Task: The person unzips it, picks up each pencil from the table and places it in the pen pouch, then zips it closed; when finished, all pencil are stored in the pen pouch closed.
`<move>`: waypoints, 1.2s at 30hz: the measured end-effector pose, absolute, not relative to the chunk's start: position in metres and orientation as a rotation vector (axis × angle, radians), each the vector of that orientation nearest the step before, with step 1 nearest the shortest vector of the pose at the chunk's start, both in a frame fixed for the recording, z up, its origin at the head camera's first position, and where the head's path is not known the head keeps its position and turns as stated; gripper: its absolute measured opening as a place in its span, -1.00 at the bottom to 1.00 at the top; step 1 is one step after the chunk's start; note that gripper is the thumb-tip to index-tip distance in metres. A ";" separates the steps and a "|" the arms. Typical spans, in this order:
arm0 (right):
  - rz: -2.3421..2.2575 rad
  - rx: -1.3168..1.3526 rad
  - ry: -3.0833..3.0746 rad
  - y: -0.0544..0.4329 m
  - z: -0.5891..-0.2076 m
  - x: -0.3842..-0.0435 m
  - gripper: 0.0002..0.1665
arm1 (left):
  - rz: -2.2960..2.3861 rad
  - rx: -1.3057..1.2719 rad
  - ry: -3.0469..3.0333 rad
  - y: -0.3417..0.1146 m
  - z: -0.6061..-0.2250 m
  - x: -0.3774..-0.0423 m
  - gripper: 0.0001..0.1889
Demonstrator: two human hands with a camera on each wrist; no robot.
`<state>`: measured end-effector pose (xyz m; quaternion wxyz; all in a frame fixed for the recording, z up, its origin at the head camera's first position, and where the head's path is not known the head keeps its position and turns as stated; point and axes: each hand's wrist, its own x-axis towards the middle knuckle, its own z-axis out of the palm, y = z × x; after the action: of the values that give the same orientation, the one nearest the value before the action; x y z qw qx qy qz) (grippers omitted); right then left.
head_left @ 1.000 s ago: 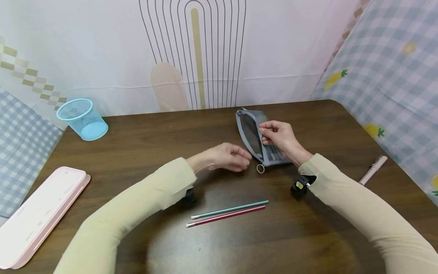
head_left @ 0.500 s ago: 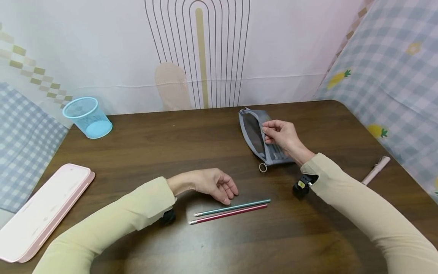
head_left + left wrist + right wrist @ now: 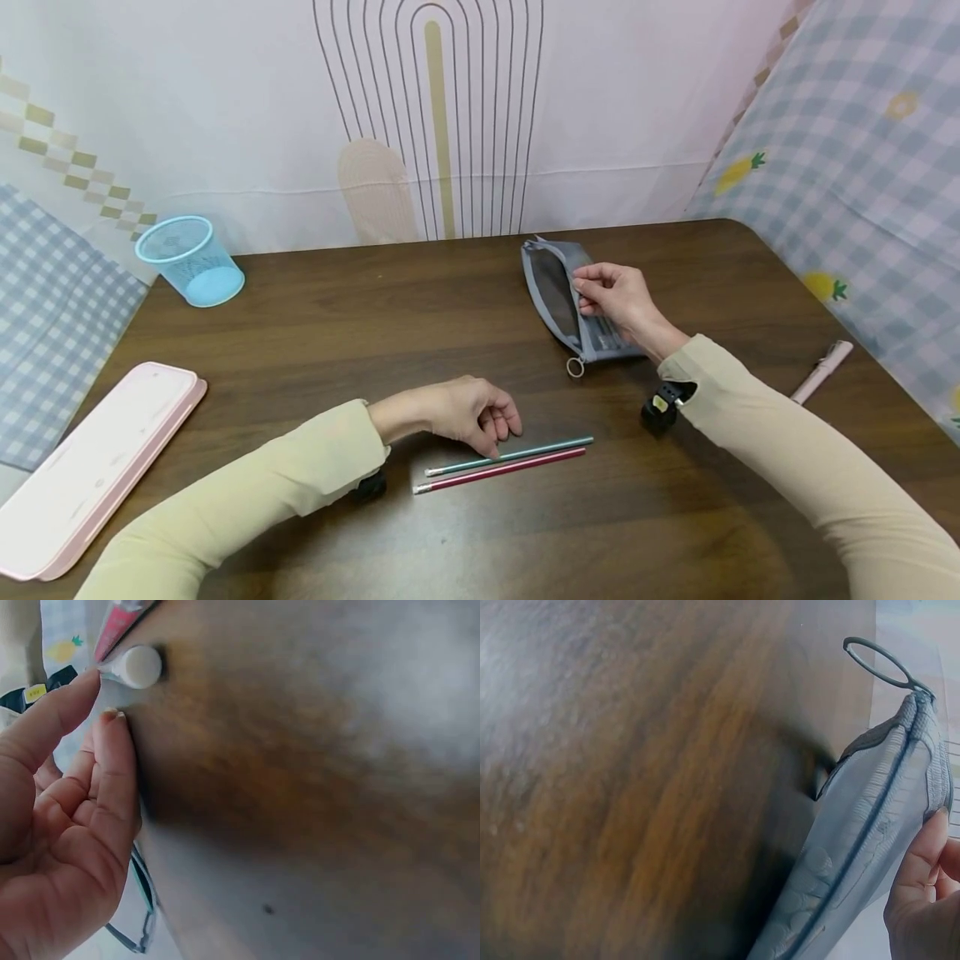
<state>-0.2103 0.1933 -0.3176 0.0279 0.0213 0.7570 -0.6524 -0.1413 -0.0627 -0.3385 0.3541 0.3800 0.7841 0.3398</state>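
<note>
The left hand (image 3: pixel 468 412) hung low over the near middle of the brown table (image 3: pixel 375 333), its thumb reaching the green pencil (image 3: pixel 536 452); thumb and forefinger stood apart, the other fingers loosely bent, and whether the thumb touched the pencil could not be told. The red pencil (image 3: pixel 498 471) lay just beside the green one on its near side, nearly parallel, the silvery ends of both toward the left.

The right hand (image 3: pixel 618 300) pinched the edge of the grey mesh pouch (image 3: pixel 553 292) between thumb and forefinger. The pouch lay on the far part of the table, right of centre, its mouth gaping toward the left; a zip ring (image 3: pixel 576 377) lay at its near corner.

At the far left stood a blue mesh cup (image 3: pixel 213 285), and nearer on the left lay a white and pink case (image 3: pixel 105 462). A pale pink pen (image 3: pixel 823 371) lay near the right edge, partly hidden by the right sleeve (image 3: pixel 772 442). A patterned white cloth (image 3: pixel 262 125) hung behind the table, and a blue checked cloth (image 3: pixel 847 167) on the right.
</note>
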 end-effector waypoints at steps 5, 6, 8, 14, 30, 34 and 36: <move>-2.009 0.062 2.340 0.194 -0.317 -0.210 -0.66 | 0.814 1.015 2.081 -0.061 -0.335 -0.139 -0.74; -2.006 0.063 2.341 0.194 -0.317 -0.210 -0.65 | 0.805 1.021 2.089 -0.060 -0.334 -0.138 -0.75; -2.002 0.059 2.343 0.194 -0.317 -0.209 -0.65 | 0.788 1.040 2.111 -0.060 -0.334 -0.138 -0.75; -1.998 0.048 2.340 0.194 -0.316 -0.208 -0.63 | 0.743 1.154 2.211 -0.059 -0.334 -0.139 -0.75; -2.012 0.049 2.335 0.193 -0.316 -0.209 -0.66 | 1.181 0.748 1.933 -0.079 -0.329 -0.182 -0.71; -2.003 0.053 2.332 0.193 -0.317 -0.209 -0.66 | 1.385 0.501 1.840 -0.070 -0.328 -0.203 -0.70; -1.998 0.049 2.332 0.193 -0.317 -0.209 -0.66 | 1.475 0.395 1.807 -0.060 -0.329 -0.212 -0.68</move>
<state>-0.2088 0.1929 -0.3174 0.0354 0.0161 0.7589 -0.6501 -0.2124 -0.0600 -0.3290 0.3782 0.1546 0.7069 0.5773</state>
